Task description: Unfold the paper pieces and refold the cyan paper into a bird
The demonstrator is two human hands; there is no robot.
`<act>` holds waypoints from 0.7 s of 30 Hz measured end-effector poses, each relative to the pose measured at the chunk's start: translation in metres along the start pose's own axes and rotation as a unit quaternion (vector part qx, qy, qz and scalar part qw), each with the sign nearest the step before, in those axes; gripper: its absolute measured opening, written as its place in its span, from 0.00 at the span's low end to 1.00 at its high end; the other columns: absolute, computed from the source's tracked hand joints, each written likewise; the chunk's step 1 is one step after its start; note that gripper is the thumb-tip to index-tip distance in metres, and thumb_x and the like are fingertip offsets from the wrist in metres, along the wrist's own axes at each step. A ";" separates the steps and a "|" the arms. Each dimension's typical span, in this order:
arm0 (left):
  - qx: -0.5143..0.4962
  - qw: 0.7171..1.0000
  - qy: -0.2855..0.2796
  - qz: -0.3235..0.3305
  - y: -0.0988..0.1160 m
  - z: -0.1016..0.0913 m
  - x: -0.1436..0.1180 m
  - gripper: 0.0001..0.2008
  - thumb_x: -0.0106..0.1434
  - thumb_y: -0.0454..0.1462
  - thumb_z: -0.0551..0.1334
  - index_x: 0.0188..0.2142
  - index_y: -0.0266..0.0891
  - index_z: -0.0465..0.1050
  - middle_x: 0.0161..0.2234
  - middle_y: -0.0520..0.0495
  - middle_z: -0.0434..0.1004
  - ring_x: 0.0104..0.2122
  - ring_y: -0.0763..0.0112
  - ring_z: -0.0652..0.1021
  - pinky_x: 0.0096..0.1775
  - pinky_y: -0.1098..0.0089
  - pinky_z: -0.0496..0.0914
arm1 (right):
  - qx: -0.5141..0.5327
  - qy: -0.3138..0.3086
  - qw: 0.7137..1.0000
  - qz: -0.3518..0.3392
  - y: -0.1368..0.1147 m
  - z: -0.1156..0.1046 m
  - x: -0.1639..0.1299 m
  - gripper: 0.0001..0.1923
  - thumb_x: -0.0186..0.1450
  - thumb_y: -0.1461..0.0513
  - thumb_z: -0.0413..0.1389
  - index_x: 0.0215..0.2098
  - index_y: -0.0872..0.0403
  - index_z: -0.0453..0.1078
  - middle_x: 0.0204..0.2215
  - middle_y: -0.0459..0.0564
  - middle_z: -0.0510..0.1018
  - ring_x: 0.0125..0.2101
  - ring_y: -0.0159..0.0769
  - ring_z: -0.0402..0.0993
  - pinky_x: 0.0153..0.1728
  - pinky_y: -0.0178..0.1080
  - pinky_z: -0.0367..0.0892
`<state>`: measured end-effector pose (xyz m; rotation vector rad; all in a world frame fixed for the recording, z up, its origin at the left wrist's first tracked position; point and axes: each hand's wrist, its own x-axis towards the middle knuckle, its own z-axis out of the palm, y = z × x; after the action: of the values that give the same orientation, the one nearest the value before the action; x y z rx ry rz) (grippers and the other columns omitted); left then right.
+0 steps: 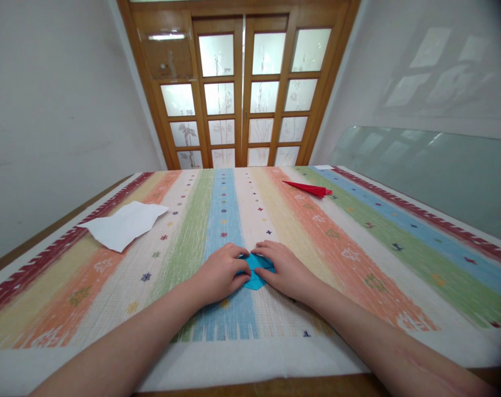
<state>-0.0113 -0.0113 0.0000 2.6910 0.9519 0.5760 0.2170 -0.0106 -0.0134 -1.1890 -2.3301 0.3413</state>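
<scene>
A small piece of folded blue paper (255, 282) lies on the striped tablecloth, close to the table's front edge. My left hand (225, 274) grips its left side, with thumb and fingers bent over the paper. On the right side, my right hand (284, 268) holds it the same way, fingertips near those of the left. Both hands cover much of the paper, so its full shape is hidden. Its lower edge, showing between the thumbs, looks angular.
A white sheet of paper (124, 225) with uneven edges lies at the left. Farther back on the right is a narrow, pointed red folded paper (307, 189). The striped tablecloth (192, 242) covers the table. Wooden doors with glass panes (242, 94) stand beyond it.
</scene>
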 end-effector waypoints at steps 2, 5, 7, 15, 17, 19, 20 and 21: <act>0.002 1.000 0.006 0.001 0.000 0.000 0.000 0.04 0.65 0.36 0.65 0.38 0.41 0.80 0.51 0.41 0.74 0.52 0.57 0.72 0.55 0.57 0.66 | 0.013 0.009 1.000 -0.001 -0.001 0.000 0.000 0.17 0.64 0.62 0.60 0.51 0.52 0.74 0.52 0.56 0.76 0.53 0.47 0.71 0.55 0.48 0.63; 0.009 1.000 0.011 -0.004 0.000 -0.001 0.000 0.05 0.65 0.37 0.65 0.40 0.41 0.79 0.50 0.41 0.74 0.52 0.56 0.72 0.55 0.55 0.66 | 0.028 0.016 0.999 0.003 -0.002 0.000 0.000 0.16 0.64 0.63 0.60 0.51 0.52 0.74 0.49 0.55 0.78 0.49 0.45 0.73 0.53 0.47 0.64; 0.010 1.000 0.008 -0.008 0.000 -0.001 0.000 0.07 0.65 0.38 0.65 0.42 0.42 0.78 0.50 0.41 0.74 0.52 0.56 0.72 0.54 0.54 0.66 | 0.031 0.021 0.999 0.012 -0.002 -0.001 0.002 0.14 0.65 0.63 0.60 0.49 0.53 0.74 0.47 0.54 0.79 0.48 0.45 0.73 0.52 0.46 0.65; -0.020 1.000 0.005 0.014 0.002 -0.002 0.000 0.10 0.64 0.33 0.64 0.46 0.42 0.74 0.51 0.44 0.74 0.53 0.60 0.72 0.55 0.58 0.67 | 0.029 0.015 0.999 0.022 0.005 -0.006 0.009 0.05 0.63 0.67 0.60 0.36 0.52 0.77 0.34 0.49 0.80 0.39 0.39 0.74 0.44 0.40 0.66; -0.038 0.999 0.007 -0.003 0.002 -0.002 -0.001 0.16 0.62 0.31 0.65 0.50 0.41 0.71 0.50 0.44 0.75 0.51 0.61 0.73 0.54 0.60 0.68 | 0.033 0.017 0.999 0.011 0.005 -0.006 0.009 0.08 0.60 0.69 0.60 0.36 0.52 0.77 0.34 0.48 0.80 0.39 0.39 0.74 0.44 0.40 0.65; -0.046 0.999 0.014 -0.024 0.001 -0.001 -0.001 0.21 0.60 0.31 0.66 0.53 0.39 0.69 0.50 0.43 0.75 0.50 0.61 0.74 0.54 0.60 0.68 | 0.043 0.018 0.999 -0.006 0.005 -0.006 0.008 0.11 0.60 0.71 0.59 0.37 0.52 0.77 0.36 0.48 0.81 0.40 0.39 0.74 0.46 0.41 0.65; -0.046 0.998 0.016 -0.031 0.000 -0.001 -0.002 0.23 0.60 0.31 0.66 0.54 0.39 0.68 0.51 0.42 0.75 0.50 0.60 0.75 0.53 0.59 0.68 | 0.047 0.017 0.999 -0.016 0.005 -0.006 0.008 0.11 0.60 0.71 0.59 0.38 0.52 0.77 0.37 0.49 0.81 0.41 0.39 0.74 0.47 0.42 0.65; -0.046 0.998 0.017 -0.033 0.000 -0.001 -0.002 0.23 0.60 0.31 0.66 0.55 0.39 0.69 0.51 0.42 0.75 0.50 0.60 0.75 0.54 0.59 0.68 | 0.052 0.016 0.998 -0.026 0.004 -0.006 0.008 0.11 0.60 0.71 0.58 0.38 0.52 0.78 0.38 0.49 0.81 0.42 0.40 0.74 0.47 0.42 0.65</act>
<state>-0.0127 -0.0123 0.0000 2.5672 0.9943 0.6369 0.2195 -0.0020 -0.0078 -1.0748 -2.2823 0.4161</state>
